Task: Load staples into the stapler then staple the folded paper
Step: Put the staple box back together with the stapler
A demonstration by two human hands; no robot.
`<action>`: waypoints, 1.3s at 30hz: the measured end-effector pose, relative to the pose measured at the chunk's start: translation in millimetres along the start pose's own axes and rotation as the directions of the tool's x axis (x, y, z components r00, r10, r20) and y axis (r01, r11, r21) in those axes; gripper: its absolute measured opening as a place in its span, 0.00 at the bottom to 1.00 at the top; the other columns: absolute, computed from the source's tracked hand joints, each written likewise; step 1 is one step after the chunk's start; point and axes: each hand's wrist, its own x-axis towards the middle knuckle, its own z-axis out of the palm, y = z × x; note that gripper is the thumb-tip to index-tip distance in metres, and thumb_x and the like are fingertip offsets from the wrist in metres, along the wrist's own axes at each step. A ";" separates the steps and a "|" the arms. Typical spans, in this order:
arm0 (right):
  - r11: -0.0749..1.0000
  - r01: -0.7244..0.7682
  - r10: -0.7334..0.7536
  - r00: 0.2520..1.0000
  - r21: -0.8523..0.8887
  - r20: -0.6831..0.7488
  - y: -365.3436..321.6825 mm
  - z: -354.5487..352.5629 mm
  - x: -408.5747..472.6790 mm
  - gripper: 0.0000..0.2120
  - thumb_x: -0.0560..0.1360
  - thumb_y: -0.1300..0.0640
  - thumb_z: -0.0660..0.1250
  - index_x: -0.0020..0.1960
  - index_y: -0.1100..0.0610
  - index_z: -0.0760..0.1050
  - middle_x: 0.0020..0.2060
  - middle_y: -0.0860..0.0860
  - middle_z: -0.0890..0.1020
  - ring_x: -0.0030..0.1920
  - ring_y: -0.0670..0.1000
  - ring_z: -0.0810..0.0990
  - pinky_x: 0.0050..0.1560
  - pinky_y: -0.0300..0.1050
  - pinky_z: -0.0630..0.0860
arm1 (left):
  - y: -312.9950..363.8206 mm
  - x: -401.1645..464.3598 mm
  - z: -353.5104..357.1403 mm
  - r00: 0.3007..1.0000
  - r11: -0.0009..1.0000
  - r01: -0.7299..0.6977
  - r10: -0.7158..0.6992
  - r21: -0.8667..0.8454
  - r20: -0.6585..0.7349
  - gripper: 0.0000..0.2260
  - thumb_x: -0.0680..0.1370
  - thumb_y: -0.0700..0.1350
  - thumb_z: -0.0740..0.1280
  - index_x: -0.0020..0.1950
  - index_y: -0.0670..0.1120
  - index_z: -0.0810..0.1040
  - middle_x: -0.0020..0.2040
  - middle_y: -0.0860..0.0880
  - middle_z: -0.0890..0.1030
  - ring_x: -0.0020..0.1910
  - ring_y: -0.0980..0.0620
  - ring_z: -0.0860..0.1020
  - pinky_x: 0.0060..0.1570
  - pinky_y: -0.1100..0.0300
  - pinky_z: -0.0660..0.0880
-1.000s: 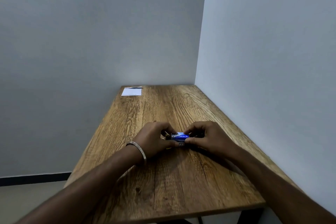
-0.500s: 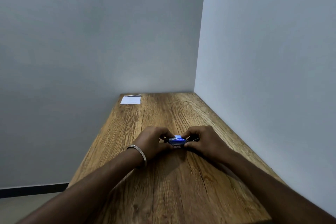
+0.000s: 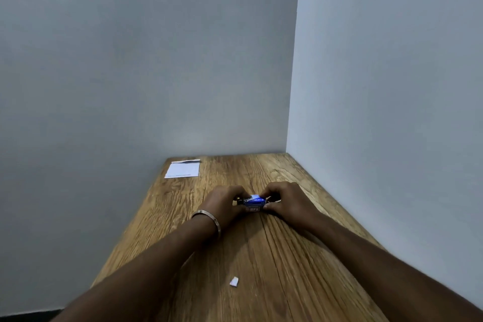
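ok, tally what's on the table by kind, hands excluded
Paper sheet: 1
Blue box, held by left hand and right hand: 1
White scrap: 1
Total: 3

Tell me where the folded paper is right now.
In the head view the folded paper lies flat at the far left corner of the wooden table, against the back wall, well beyond both hands and touched by neither.

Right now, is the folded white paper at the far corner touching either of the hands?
Apart. The head view shows the folded paper at the table's far left corner, with bare wood between it and both the left hand and right hand.
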 end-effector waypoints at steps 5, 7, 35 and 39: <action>0.999 0.000 0.001 1.000 0.034 -0.030 28.3 10.3 58.9 0.10 0.70 0.60 0.78 0.46 0.47 0.82 0.44 0.42 0.84 0.47 0.40 0.82 0.43 0.34 0.78 | -30.2 57.7 16.0 0.999 0.999 0.032 -0.032 -0.016 -0.033 0.12 0.73 0.50 0.73 0.55 0.53 0.81 0.53 0.52 0.83 0.51 0.54 0.79 0.52 0.57 0.78; 1.000 0.005 -0.004 0.999 0.028 -0.043 37.8 14.1 81.5 0.10 0.70 0.60 0.77 0.47 0.48 0.83 0.45 0.43 0.84 0.48 0.41 0.82 0.43 0.33 0.77 | -41.9 79.6 20.8 0.998 0.998 0.050 -0.051 -0.023 -0.045 0.12 0.73 0.49 0.73 0.56 0.52 0.81 0.53 0.51 0.83 0.52 0.53 0.79 0.52 0.57 0.78; 0.991 0.089 -0.102 0.986 -0.097 -0.133 117.7 49.3 230.1 0.11 0.72 0.63 0.75 0.53 0.54 0.81 0.49 0.49 0.85 0.49 0.47 0.82 0.51 0.41 0.78 | -120.5 216.3 66.5 0.979 0.989 0.121 -0.134 -0.090 -0.151 0.11 0.73 0.45 0.72 0.55 0.52 0.81 0.54 0.48 0.83 0.52 0.49 0.80 0.53 0.54 0.79; 0.992 0.089 -0.101 0.984 -0.092 -0.143 117.4 51.1 231.5 0.12 0.71 0.62 0.75 0.53 0.54 0.80 0.49 0.48 0.84 0.48 0.46 0.81 0.49 0.38 0.76 | -119.8 215.6 65.9 0.980 0.989 0.126 -0.137 -0.082 -0.148 0.11 0.74 0.45 0.72 0.56 0.52 0.81 0.55 0.48 0.83 0.53 0.49 0.80 0.53 0.54 0.78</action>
